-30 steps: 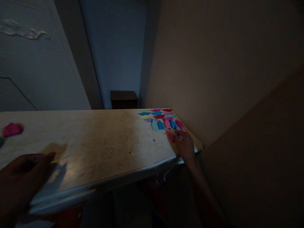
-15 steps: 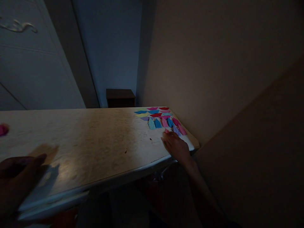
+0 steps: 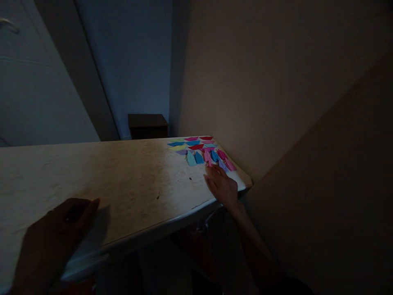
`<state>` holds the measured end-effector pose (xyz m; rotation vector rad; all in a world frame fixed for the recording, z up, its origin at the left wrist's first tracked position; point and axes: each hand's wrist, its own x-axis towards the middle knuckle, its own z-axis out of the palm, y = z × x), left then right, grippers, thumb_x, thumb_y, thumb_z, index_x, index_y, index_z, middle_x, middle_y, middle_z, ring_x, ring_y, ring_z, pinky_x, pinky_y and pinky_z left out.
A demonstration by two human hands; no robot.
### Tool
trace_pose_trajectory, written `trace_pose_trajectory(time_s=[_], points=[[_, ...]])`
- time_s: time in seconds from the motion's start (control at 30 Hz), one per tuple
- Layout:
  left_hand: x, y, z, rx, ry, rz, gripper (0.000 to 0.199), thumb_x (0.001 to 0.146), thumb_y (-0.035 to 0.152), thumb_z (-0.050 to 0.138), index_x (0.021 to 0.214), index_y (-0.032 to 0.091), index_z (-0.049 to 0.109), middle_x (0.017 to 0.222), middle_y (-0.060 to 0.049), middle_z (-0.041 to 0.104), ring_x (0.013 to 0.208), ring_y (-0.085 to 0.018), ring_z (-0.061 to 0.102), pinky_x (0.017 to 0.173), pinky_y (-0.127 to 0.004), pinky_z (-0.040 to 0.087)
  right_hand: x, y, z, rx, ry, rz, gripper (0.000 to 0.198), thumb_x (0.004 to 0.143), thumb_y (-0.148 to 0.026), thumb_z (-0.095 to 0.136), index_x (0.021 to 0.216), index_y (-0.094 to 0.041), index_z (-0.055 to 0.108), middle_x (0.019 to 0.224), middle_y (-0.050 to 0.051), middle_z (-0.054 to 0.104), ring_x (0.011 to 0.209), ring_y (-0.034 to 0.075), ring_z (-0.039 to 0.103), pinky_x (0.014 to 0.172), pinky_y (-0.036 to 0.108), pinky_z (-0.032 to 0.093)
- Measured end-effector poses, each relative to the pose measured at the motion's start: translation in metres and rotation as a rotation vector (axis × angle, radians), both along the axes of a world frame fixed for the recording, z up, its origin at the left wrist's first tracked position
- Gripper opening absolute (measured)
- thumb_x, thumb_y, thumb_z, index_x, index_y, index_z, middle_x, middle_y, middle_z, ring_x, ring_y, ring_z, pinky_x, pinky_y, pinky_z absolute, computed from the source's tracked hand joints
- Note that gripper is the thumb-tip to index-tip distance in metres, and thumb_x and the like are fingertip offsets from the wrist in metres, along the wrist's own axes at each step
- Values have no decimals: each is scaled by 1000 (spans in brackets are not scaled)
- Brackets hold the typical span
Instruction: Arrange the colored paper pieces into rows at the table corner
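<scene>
A broad brown wall filled the right side of the view, dim and plain, meeting a bluish wall at the back corner. At the left stood a pale door panel with a bit of raised ornament. Below them stretched a long table, whitish with a brownish stretch across its middle, its right end close to the brown wall. Beyond its far edge stood a small dark brown cabinet. Of the hands, the left hand loomed larger, above the near left part of the table, its fingers curled inward and the thumb pointing forward; whether they pinched anything could not be told. The right hand reached to the table's right end, back of the hand upward, fingers stretched forward and only slightly parted, their tips at the near end of a pink paper piece; whether they gripped it or merely touched it could not be made out. The folded paper pieces lay grouped on the table's far right corner, the farther ones in flat rows of blue, yellow, red and pink. Nearer, a pale green piece sat just beside a blue piece, both pointing away from the near edge. Smallest were two dark specks on the tabletop, left of the right hand.
</scene>
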<state>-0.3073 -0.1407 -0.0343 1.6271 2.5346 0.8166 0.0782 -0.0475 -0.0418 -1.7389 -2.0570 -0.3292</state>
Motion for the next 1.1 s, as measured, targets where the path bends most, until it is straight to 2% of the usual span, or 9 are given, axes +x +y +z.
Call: trace_pose_trajectory(time_s=[0.1,0.17,0.27,0.37,0.63,0.8,0.9,1.0,1.1], points=[[28,9,13,-79,-101,-109,45,72,62,39,81,27,67,83,-2,74,72,-25,68,64,-36,51,0,0,-4,37,28,-9,39,96,-43,44,130,-29,57,136,3,57,95,17,67,73,26,54],[36,12,13,-86,-103,-145,48,71,62,37,81,27,68,89,-4,74,78,-27,68,70,-39,52,1,0,-7,59,42,-8,37,96,-42,44,127,-28,60,134,3,59,96,17,67,76,26,53],[34,13,6,-49,-124,-131,50,69,65,38,84,27,68,95,-5,74,83,-29,68,74,-41,51,2,1,-11,76,56,-8,35,95,-39,46,123,-26,63,131,3,61,97,17,67,79,26,53],[27,8,2,-33,-186,-100,48,65,66,44,84,28,68,92,-3,74,82,-28,68,74,-39,52,1,0,-13,86,76,-16,35,95,-37,47,123,-25,63,130,4,62,99,18,66,81,26,53],[34,1,13,-2,-281,-110,37,66,60,51,79,29,67,87,0,74,81,-26,68,75,-38,53,-1,-6,-5,34,177,-4,39,95,-35,43,130,-26,57,139,5,54,114,20,60,90,30,51],[33,2,9,51,-246,-172,33,69,55,52,79,27,67,85,-1,73,78,-24,68,72,-34,53,-10,-6,1,59,394,171,36,94,-34,41,121,-21,63,128,8,62,119,21,56,99,36,47],[32,3,7,56,-193,-195,32,73,52,51,78,24,66,84,-3,73,78,-24,67,72,-34,51,-31,-8,10,34,490,331,34,96,-37,40,109,-20,67,114,10,68,108,21,61,95,33,48],[33,2,5,110,-189,-227,32,76,51,51,78,23,66,82,-5,72,75,-23,66,70,-34,51,-60,-10,19,-83,513,461,37,97,-40,37,90,-20,67,90,6,70,85,17,65,78,26,49],[34,-2,4,176,-254,-276,32,78,51,52,78,22,65,79,-5,71,73,-21,65,69,-32,50,-85,-11,20,-229,495,518,47,99,-47,34,71,-20,60,60,0,60,58,13,58,58,22,42]])
